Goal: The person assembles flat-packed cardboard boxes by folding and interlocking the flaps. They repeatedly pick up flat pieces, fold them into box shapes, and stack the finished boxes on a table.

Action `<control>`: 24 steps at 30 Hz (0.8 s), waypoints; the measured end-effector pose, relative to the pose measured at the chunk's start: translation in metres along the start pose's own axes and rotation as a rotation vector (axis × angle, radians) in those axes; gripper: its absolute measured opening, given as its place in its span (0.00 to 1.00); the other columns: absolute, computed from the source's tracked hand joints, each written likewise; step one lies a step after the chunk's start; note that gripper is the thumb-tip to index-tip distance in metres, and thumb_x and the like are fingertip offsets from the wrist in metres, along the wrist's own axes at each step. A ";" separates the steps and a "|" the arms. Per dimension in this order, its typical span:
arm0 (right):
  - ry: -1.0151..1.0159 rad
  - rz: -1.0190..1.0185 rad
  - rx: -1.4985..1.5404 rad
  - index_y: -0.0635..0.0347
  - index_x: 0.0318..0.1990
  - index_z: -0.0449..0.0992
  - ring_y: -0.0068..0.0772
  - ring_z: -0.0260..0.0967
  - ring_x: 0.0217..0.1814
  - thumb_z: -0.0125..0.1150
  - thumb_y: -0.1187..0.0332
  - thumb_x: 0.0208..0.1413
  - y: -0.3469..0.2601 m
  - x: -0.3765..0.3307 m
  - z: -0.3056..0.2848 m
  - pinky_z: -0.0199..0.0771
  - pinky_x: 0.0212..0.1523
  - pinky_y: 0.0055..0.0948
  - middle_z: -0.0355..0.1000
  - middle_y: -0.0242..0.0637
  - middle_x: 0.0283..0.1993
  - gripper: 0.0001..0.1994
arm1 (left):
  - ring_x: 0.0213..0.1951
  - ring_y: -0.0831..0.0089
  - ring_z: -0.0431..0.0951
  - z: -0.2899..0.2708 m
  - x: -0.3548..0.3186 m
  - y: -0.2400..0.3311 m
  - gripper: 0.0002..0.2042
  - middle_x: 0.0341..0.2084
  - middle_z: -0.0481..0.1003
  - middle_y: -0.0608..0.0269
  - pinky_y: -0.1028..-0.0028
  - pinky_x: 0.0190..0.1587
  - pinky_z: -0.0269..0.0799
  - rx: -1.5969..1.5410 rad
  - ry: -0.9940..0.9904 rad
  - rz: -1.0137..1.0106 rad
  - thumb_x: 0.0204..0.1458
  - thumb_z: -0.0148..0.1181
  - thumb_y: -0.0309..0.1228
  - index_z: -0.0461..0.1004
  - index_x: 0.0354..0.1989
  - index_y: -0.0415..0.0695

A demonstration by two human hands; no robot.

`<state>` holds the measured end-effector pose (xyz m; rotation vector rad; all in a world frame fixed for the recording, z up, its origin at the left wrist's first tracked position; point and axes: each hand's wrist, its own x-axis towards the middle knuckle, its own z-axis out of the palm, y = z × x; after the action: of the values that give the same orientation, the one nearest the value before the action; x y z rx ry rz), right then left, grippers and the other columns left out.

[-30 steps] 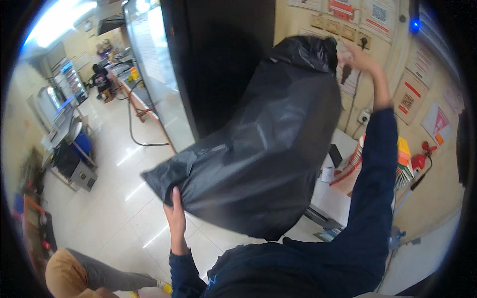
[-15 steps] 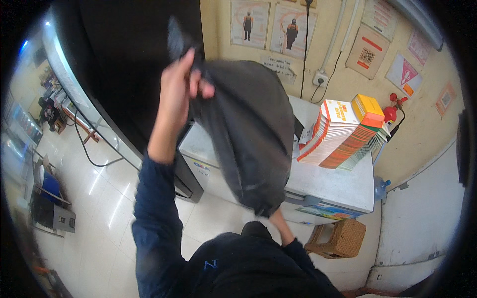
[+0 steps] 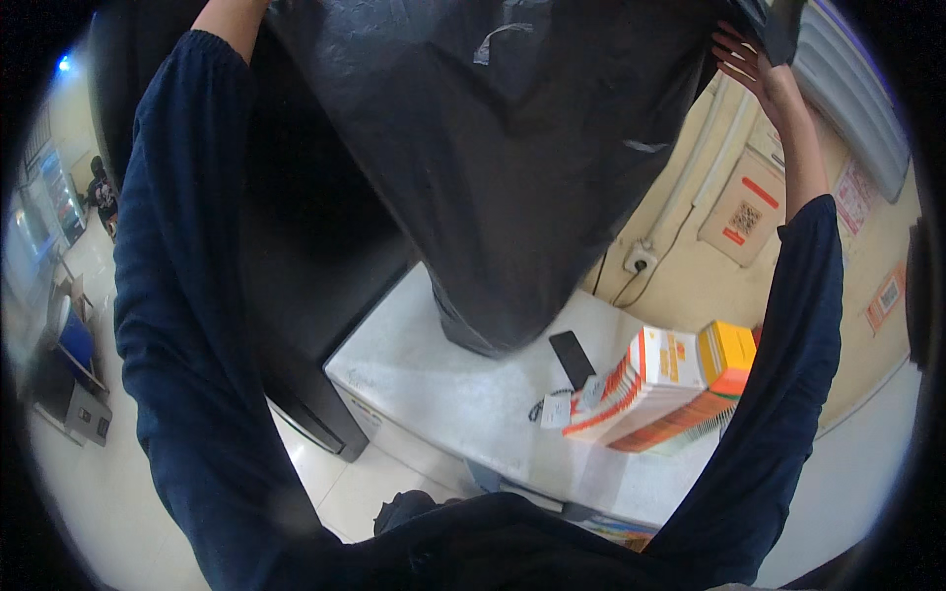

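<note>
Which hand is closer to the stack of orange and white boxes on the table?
Right. The right hand grips the black bag up high, above the boxes. The left hand is out of view past the top edge, farther left.

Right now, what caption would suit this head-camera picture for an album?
Both arms raised, the right hand grips a big black plastic bag held above a white chest-like cabinet with stacked booklets.

A stack of white, orange and yellow cartons [image 3: 670, 394] lies on the white desk [image 3: 443, 384], with a small white tag [image 3: 555, 410] just beside it. Red-and-white rectangular wall signs [image 3: 744, 207] hang on the cream wall behind, toward the right.
</note>
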<state>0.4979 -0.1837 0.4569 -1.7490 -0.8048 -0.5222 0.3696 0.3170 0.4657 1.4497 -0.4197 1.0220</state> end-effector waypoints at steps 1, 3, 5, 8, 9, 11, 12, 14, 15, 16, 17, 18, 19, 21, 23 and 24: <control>0.005 0.002 -0.037 0.52 0.57 0.64 0.35 0.60 0.61 0.32 0.51 0.64 0.000 0.012 0.003 0.57 0.61 0.46 0.64 0.36 0.59 0.23 | 0.45 0.66 0.72 0.002 0.004 0.001 0.23 0.38 0.74 0.54 0.70 0.51 0.63 0.023 0.012 0.029 0.61 0.38 0.45 0.70 0.44 0.35; -0.009 -0.021 -0.123 0.43 0.59 0.63 0.33 0.56 0.64 0.32 0.51 0.64 0.007 0.035 0.009 0.50 0.62 0.53 0.64 0.28 0.60 0.21 | 0.48 0.65 0.70 0.003 0.018 -0.002 0.24 0.41 0.74 0.53 0.70 0.53 0.61 0.041 0.040 0.087 0.61 0.37 0.45 0.69 0.46 0.34; 0.093 0.005 -0.012 0.42 0.59 0.63 0.34 0.55 0.65 0.33 0.50 0.63 0.026 0.056 0.013 0.45 0.61 0.59 0.64 0.26 0.60 0.21 | 0.52 0.64 0.69 0.000 0.035 -0.013 0.25 0.44 0.74 0.51 0.69 0.55 0.59 0.110 0.069 0.169 0.61 0.36 0.44 0.69 0.48 0.32; 0.171 0.015 0.058 0.39 0.59 0.63 0.36 0.53 0.66 0.35 0.47 0.62 0.051 0.089 0.020 0.39 0.60 0.66 0.64 0.25 0.60 0.22 | 0.33 0.65 0.77 0.004 0.065 -0.037 0.28 0.27 0.78 0.53 0.69 0.35 0.67 0.486 0.185 0.427 0.59 0.40 0.49 0.76 0.23 0.36; 0.152 0.016 0.012 0.39 0.59 0.63 0.37 0.53 0.66 0.35 0.45 0.61 0.055 0.097 0.019 0.38 0.60 0.68 0.64 0.25 0.60 0.24 | 0.32 0.64 0.75 0.007 0.071 -0.047 0.27 0.26 0.77 0.56 0.68 0.40 0.67 0.613 0.128 0.488 0.57 0.43 0.51 0.76 0.31 0.35; 0.155 0.162 -0.002 0.38 0.59 0.63 0.38 0.53 0.66 0.35 0.42 0.59 0.056 0.115 0.017 0.36 0.60 0.69 0.65 0.25 0.59 0.25 | 0.37 0.58 0.76 0.010 0.094 -0.048 0.28 0.32 0.78 0.52 0.67 0.44 0.66 1.068 0.183 0.585 0.56 0.41 0.52 0.78 0.33 0.38; 0.166 0.210 -0.007 0.40 0.59 0.63 0.39 0.53 0.65 0.34 0.43 0.59 0.052 0.124 0.014 0.34 0.61 0.69 0.66 0.27 0.58 0.25 | 0.37 0.58 0.76 0.013 0.102 -0.050 0.26 0.30 0.78 0.52 0.68 0.45 0.66 0.907 0.131 0.579 0.56 0.41 0.51 0.79 0.32 0.41; 0.487 0.077 0.062 0.49 0.56 0.67 0.37 0.61 0.60 0.39 0.48 0.60 0.040 0.141 0.004 0.51 0.60 0.56 0.69 0.34 0.53 0.24 | 0.37 0.57 0.76 0.022 0.130 -0.038 0.26 0.28 0.78 0.55 0.67 0.45 0.66 0.921 0.248 0.518 0.56 0.39 0.51 0.79 0.33 0.43; 0.632 0.027 0.146 0.53 0.55 0.68 0.36 0.64 0.57 0.41 0.51 0.60 0.038 0.150 0.003 0.57 0.58 0.49 0.71 0.36 0.52 0.22 | 0.38 0.56 0.76 0.026 0.149 -0.029 0.26 0.29 0.78 0.55 0.66 0.45 0.66 0.902 0.282 0.477 0.57 0.38 0.51 0.79 0.34 0.44; 0.641 -0.362 -0.017 0.61 0.54 0.66 0.46 0.69 0.51 0.50 0.59 0.58 0.041 0.154 0.001 0.68 0.48 0.36 0.68 0.44 0.54 0.20 | 0.36 0.57 0.76 0.030 0.165 -0.021 0.27 0.28 0.77 0.49 0.66 0.41 0.66 0.840 0.421 0.596 0.57 0.38 0.51 0.77 0.32 0.40; 0.681 -0.387 -0.261 0.63 0.54 0.66 0.46 0.68 0.53 0.49 0.58 0.58 0.051 0.157 0.004 0.66 0.49 0.36 0.67 0.45 0.54 0.21 | 0.33 0.57 0.76 0.037 0.178 -0.022 0.29 0.28 0.75 0.44 0.67 0.38 0.66 0.768 0.561 0.713 0.58 0.39 0.52 0.75 0.30 0.35; 0.733 -0.335 -0.473 0.64 0.54 0.65 0.46 0.66 0.54 0.49 0.57 0.58 0.065 0.158 0.007 0.65 0.51 0.35 0.67 0.46 0.55 0.23 | 0.38 0.56 0.75 0.039 0.185 -0.027 0.28 0.31 0.77 0.48 0.65 0.44 0.65 0.863 0.531 0.721 0.58 0.37 0.52 0.77 0.34 0.39; 0.778 -0.348 -0.679 0.66 0.54 0.65 0.46 0.65 0.56 0.49 0.55 0.58 0.083 0.156 0.011 0.64 0.53 0.35 0.66 0.47 0.55 0.24 | 0.42 0.54 0.75 0.042 0.186 -0.040 0.28 0.33 0.78 0.51 0.64 0.50 0.64 0.966 0.494 0.720 0.57 0.35 0.52 0.78 0.37 0.42; 0.535 -0.294 -0.669 0.59 0.60 0.60 0.43 0.65 0.54 0.49 0.46 0.57 0.132 0.147 0.026 0.59 0.57 0.31 0.68 0.44 0.53 0.31 | 0.46 0.48 0.72 0.057 0.167 -0.108 0.25 0.37 0.75 0.43 0.42 0.56 0.50 0.877 0.144 0.589 0.57 0.41 0.50 0.77 0.36 0.41; 0.330 0.067 -0.730 0.60 0.59 0.60 0.41 0.67 0.51 0.51 0.49 0.56 0.148 0.145 0.014 0.62 0.54 0.31 0.68 0.43 0.52 0.29 | 0.55 0.49 0.65 0.071 0.143 -0.162 0.28 0.45 0.72 0.43 0.44 0.62 0.38 1.187 -0.104 0.303 0.57 0.37 0.52 0.77 0.35 0.39; 0.358 0.084 -0.786 0.61 0.56 0.62 0.40 0.67 0.49 0.52 0.51 0.54 0.140 0.150 -0.002 0.64 0.51 0.32 0.69 0.44 0.51 0.28 | 0.53 0.49 0.67 0.077 0.148 -0.164 0.28 0.43 0.73 0.43 0.46 0.61 0.44 0.985 0.002 0.401 0.58 0.37 0.52 0.76 0.35 0.39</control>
<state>0.7026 -0.1721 0.4705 -2.2808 -0.2674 -1.1649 0.6022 0.3222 0.4923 2.2844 -0.1966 1.6827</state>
